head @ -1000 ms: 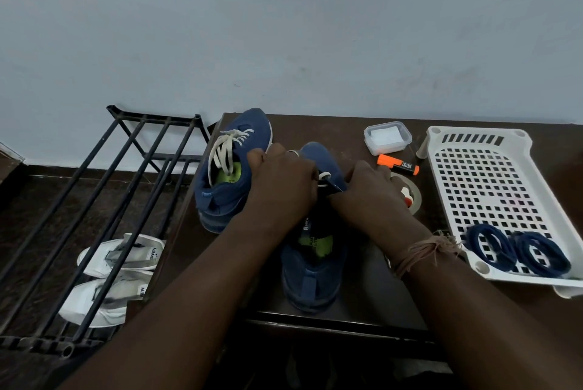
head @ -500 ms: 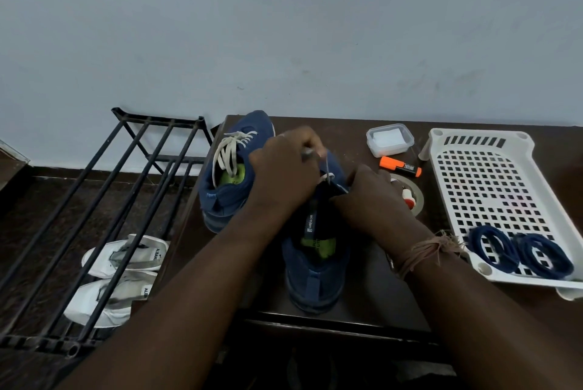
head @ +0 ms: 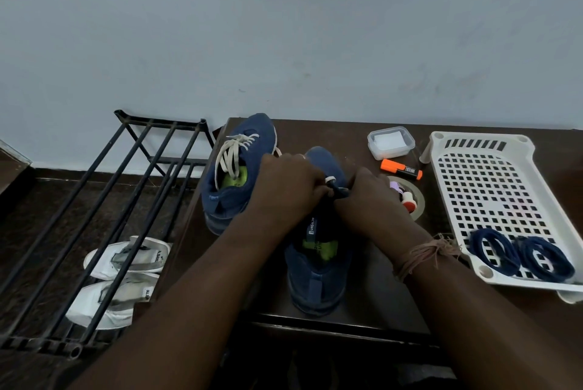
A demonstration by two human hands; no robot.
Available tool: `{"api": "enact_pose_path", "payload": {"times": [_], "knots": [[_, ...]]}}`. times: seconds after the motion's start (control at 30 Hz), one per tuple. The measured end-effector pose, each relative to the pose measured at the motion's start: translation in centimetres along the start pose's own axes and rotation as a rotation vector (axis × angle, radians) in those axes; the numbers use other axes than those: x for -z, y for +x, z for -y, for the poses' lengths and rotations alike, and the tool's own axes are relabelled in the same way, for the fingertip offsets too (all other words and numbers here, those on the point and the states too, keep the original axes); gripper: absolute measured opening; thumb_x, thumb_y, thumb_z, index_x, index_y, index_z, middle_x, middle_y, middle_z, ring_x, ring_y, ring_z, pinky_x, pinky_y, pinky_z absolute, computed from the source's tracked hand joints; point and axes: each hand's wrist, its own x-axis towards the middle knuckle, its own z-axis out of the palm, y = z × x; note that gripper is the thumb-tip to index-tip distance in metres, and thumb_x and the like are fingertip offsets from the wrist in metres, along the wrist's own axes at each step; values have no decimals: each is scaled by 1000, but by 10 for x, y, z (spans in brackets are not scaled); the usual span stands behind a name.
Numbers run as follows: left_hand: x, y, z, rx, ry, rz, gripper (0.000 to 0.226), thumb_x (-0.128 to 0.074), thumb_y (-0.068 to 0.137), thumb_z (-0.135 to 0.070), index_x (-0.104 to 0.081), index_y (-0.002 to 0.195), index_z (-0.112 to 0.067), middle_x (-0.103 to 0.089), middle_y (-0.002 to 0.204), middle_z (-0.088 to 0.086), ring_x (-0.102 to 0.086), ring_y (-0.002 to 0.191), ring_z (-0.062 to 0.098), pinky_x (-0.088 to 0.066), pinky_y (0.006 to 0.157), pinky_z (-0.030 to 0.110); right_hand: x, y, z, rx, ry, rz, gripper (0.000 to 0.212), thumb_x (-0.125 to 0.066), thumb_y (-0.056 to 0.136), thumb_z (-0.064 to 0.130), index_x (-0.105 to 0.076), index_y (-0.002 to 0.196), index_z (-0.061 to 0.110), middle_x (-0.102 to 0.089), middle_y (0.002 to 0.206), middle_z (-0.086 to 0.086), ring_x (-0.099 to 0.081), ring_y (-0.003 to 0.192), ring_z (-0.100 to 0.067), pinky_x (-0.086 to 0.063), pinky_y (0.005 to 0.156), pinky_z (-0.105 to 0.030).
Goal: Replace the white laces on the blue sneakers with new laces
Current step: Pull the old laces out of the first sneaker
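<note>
At the bench's near edge stands the nearer blue fabric sneaker, heel toward the person, long axis running away; both hands, left and right, pinch its white lace over the tongue; further right, a white perforated plastic tray holds two coiled navy laces; the second blue sneaker, white-laced, sits at the far-left corner.

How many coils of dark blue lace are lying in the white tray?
2. One coil lies in the near corner of the white tray, and the second coil lies just right of it, touching it. No other coil shows anywhere in the tray.
</note>
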Motion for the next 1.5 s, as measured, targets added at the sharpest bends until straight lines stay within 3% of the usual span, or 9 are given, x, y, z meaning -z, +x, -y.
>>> {"api": "enact_pose_path", "payload": {"times": [0.13, 0.27, 0.5, 0.7, 0.83, 1.1, 1.27, 1.37, 1.5], "knots": [[12, 3, -3, 226, -715, -54, 24, -50, 103, -33, -59, 82, -26, -63, 89, -2, -62, 87, 19, -47, 85, 42, 0, 1, 0, 0, -6, 24, 59, -69, 87, 29, -41, 136, 12, -39, 139, -17, -43, 128, -36, -43, 105, -47], [27, 2, 1, 389, -1233, -26, 29, -43, 106, -32, -54, 86, -13, -63, 68, -2, -60, 60, 17, -47, 62, 34, 0, 2, 1, 10, -1, 31, 55, -68, 87, 27, -42, 133, 12, -40, 136, -17, -46, 125, -35, -45, 103, -47], [33, 7, 19, 397, -872, -226, 36, -58, 97, -43, -64, 78, -13, -62, 66, -3, -55, 59, 15, -41, 61, 27, -1, 3, 1, 21, 5, 24, 47, -67, 87, 24, -45, 128, 13, -41, 133, -16, -48, 121, -34, -47, 99, -44], [33, -4, 36, 141, -267, 189, 28, -79, 74, -59, -77, 73, -32, -70, 73, -13, -64, 71, 4, -54, 63, 28, -3, 3, 3, 26, 6, 21, 50, -68, 87, 22, -44, 130, 14, -41, 134, -15, -47, 122, -33, -46, 94, -40], [41, -7, 34, 45, 1, 55, 13, -71, 85, -44, -77, 83, -32, -69, 79, -8, -61, 75, 11, -48, 62, 25, -4, 2, 4, 38, 5, 1, 46, -65, 87, 22, -46, 128, 13, -43, 132, -15, -48, 120, -33, -45, 93, -40], [62, -9, 51, 413, -588, -172, 22, -50, 92, -33, -56, 77, -17, -60, 74, 0, -58, 69, 21, -47, 60, 36, -2, -4, 4, 67, -1, -5, 51, -64, 86, 19, -44, 133, 14, -41, 133, -15, -49, 120, -36, -48, 98, -45], [43, -15, 55, 482, -296, -22, 23, -57, 92, -37, -62, 87, -15, -66, 87, 3, -62, 87, 26, -44, 71, 33, -17, -9, 9, 298, -217, -79, 47, -59, 88, 22, -48, 133, 27, -33, 138, -12, -32, 128, -36, -39, 103, -47], [27, -17, 40, 337, -89, -159, 34, -67, 84, -48, -69, 90, -15, -70, 95, 6, -63, 93, 26, -45, 79, 34, -29, -6, 12, 349, -358, -134, 41, -56, 91, 29, -52, 132, 28, -31, 142, -11, -28, 131, -35, -35, 106, -50], [24, -16, 23, 336, -323, 51, 39, -68, 83, -57, -75, 78, -19, -71, 76, 0, -66, 74, 17, -55, 68, 36, -35, -2, 15, 350, -395, -141, 37, -51, 95, 41, -54, 130, 30, -33, 140, -11, -30, 129, -36, -32, 104, -51]]}}
